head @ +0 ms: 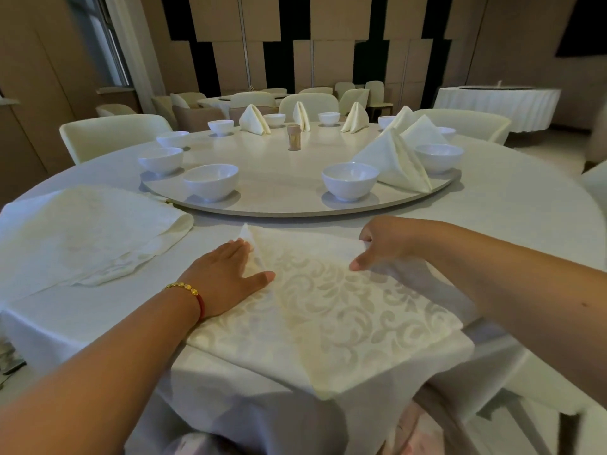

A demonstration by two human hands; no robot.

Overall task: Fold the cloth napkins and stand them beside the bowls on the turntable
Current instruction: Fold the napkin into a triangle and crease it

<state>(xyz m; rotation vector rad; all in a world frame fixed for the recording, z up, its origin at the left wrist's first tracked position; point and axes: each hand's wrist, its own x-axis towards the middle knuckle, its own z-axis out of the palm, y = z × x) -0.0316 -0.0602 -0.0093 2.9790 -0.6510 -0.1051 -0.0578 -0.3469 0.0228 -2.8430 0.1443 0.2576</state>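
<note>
Napkin [328, 310] lies flat at the table's [509, 205] near edge, one corner hanging over it, long axis running edge to turntable [279, 178]. The left hand [226, 277] presses its left fold with straight fingers; the right hand [384, 244] pinches the far right corner, nearer the next fold. Bowls [349, 180] on the turntable look empty; a spare napkin stack [88, 231] waits left.
</note>
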